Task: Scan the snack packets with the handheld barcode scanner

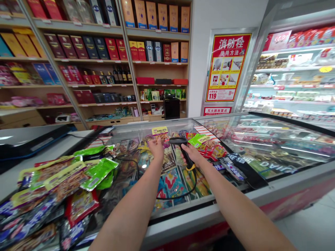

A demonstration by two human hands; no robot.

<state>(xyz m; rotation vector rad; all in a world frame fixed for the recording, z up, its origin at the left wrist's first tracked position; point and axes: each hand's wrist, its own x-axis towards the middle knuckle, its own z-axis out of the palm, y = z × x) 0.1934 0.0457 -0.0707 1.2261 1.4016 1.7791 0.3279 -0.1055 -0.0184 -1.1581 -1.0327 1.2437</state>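
Observation:
My right hand (pixel 192 157) is wrapped round the grip of a black barcode scanner (pixel 179 141), its head turned to the left and its black cord looping down over the freezer glass. Pinched in my left hand (pixel 157 147) is a snack packet (pixel 160 132) with a yellow top, held up just left of the scanner's head. Both hands are above the glass lid of a chest freezer (pixel 183 223). Right of the scanner lies a small pile of packets, with a green one (pixel 197 140) on top and red ones beneath it.
A large heap of snack packets (pixel 65 174) covers the glass at the left. Beside it is a counter with a dark flat device (pixel 31 143). Shelves of boxed bottles (pixel 102 47) line the back wall. At the right stands a lit refrigerated display (pixel 295 85).

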